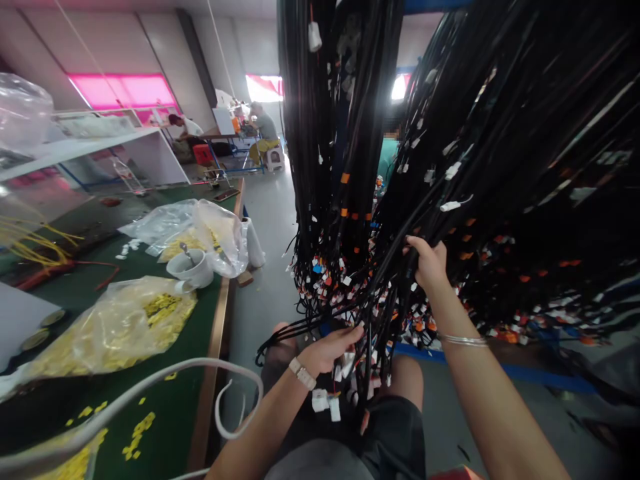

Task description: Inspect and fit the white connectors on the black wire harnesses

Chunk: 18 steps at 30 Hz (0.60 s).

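Observation:
Thick bundles of black cables [345, 133] hang in front of me, their lower ends crowded with small white, orange and blue connectors [325, 277]. My right hand [431, 263] is closed round a strand of these cables, partway up the bundle. Lower down, above my lap, my left hand [330, 348] grips black cables near their ends, its fingers partly hidden behind them. White connectors [327, 403] dangle just below the left hand. Some loose cable ends [270, 343] stick out to the left of it.
On my left a green-topped table [200, 320] holds bags of yellow pieces [120, 320], a white cup [193, 267] and a thick pale hose [150, 380]. A blue rail [530, 370] runs beneath the cables at right. Several people sit farther back.

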{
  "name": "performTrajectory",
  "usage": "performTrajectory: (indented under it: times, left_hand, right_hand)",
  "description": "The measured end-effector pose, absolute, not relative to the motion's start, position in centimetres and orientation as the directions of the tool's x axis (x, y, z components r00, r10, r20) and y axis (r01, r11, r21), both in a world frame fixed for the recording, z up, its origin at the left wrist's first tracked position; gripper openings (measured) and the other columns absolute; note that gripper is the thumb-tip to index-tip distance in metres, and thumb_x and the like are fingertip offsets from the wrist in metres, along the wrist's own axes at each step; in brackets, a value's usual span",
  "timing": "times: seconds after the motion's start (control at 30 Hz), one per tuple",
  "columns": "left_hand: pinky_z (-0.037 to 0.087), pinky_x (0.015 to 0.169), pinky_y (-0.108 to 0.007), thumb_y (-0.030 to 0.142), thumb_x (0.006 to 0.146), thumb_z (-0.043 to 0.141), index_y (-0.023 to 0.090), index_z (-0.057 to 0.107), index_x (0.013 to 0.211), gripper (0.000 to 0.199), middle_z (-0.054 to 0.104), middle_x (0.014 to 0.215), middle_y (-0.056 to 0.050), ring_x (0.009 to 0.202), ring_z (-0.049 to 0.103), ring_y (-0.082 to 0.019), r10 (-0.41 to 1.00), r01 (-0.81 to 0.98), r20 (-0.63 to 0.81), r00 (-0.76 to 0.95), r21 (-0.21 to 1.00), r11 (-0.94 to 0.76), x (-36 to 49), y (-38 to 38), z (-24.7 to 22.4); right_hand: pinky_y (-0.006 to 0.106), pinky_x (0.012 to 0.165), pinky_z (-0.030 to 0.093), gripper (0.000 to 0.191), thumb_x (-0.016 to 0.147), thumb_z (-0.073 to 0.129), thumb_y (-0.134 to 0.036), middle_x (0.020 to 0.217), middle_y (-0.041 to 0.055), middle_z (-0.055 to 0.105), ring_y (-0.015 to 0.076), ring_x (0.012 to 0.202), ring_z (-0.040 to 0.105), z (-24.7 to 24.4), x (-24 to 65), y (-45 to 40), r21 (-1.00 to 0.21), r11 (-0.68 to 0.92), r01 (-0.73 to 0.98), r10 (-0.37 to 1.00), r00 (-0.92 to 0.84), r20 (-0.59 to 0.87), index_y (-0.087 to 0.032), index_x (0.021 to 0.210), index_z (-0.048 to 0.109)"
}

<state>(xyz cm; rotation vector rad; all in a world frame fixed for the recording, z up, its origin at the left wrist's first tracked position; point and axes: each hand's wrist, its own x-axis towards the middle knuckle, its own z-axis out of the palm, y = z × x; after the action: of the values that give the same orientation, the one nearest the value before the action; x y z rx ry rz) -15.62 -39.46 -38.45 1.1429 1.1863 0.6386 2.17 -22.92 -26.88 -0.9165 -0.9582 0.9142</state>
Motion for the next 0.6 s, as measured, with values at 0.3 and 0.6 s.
performTrajectory:
  times: [0.3, 0.6]
  left_hand:
    - [0.043, 0.099, -0.040, 0.034, 0.085, 0.056, 0.017, 0.044, 0.138, 0.057, 0.058, 0.129, -0.013, 0.105, 0.059, -0.024, 0.971, 0.339, -0.216, 0.099, 0.925, 0.171, -17.1, -42.6, -36.6]
    - [0.039, 0.107, -0.040, 0.032, 0.082, 0.061, 0.026, 0.048, 0.137, 0.056, 0.057, 0.137, -0.007, 0.125, 0.052, -0.027, 0.797, 0.658, -0.361, 0.485, 0.751, -0.060, -23.1, -54.2, -31.7]
  right_hand:
    - [0.026, 0.049, 0.043, 0.021, 0.059, 0.069, -0.025, 0.060, -0.0046, 0.056, 0.0117, 0.050, 0.051, -28.4, 3.9, -21.4, -0.889, 0.449, -0.088, 0.840, 0.379, 0.387, -0.019, 0.074, 0.055]
    - [0.024, 0.048, 0.044, 0.027, 0.054, 0.067, -0.016, 0.063, -0.0065, 0.057, 0.0090, 0.049, 0.049, -29.0, 6.0, -19.1, -0.850, 0.527, -0.008, 0.744, 0.487, 0.457, -0.018, 0.078, 0.054]
